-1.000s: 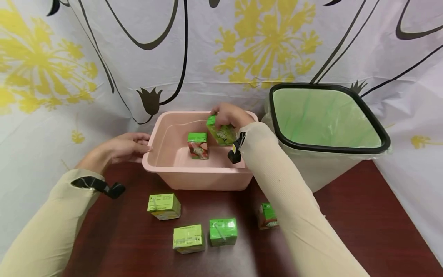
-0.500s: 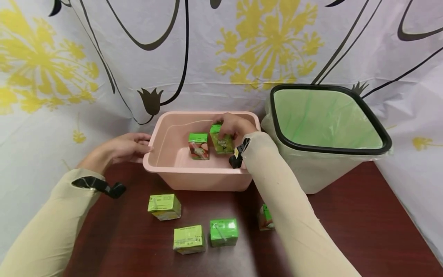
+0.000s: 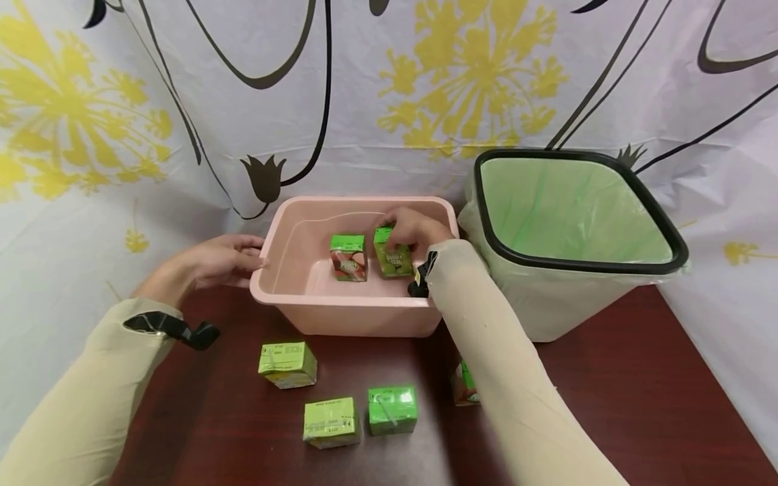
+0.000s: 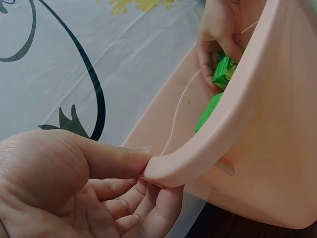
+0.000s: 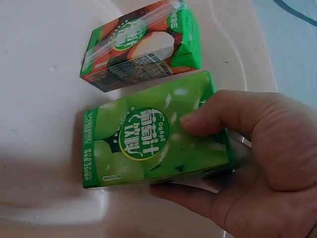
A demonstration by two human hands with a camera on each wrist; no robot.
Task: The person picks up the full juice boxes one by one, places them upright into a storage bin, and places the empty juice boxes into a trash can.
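My right hand (image 3: 415, 228) grips a green grape juice box (image 5: 143, 131) inside the pink basin (image 3: 346, 300), thumb on its front face and fingers behind and beneath. The box stands upright near the basin's floor. Just left of it is a red juice box (image 3: 349, 259) with a green top, upright in the basin. My left hand (image 3: 221, 262) pinches the basin's left rim between thumb and fingers, as the left wrist view shows (image 4: 114, 173).
On the dark red table in front lie two yellow-green juice boxes (image 3: 288, 365) and a bright green one (image 3: 392, 410). Another red-and-green box (image 3: 464, 385) is partly behind my right forearm. A lined bin with a black rim (image 3: 583, 262) stands right; a patterned cloth (image 3: 365, 101) hangs behind.
My right hand has lowered the grape juice box deeper into the basin, with the box turning more upright beside the red one. My left hand keeps its place on the rim.
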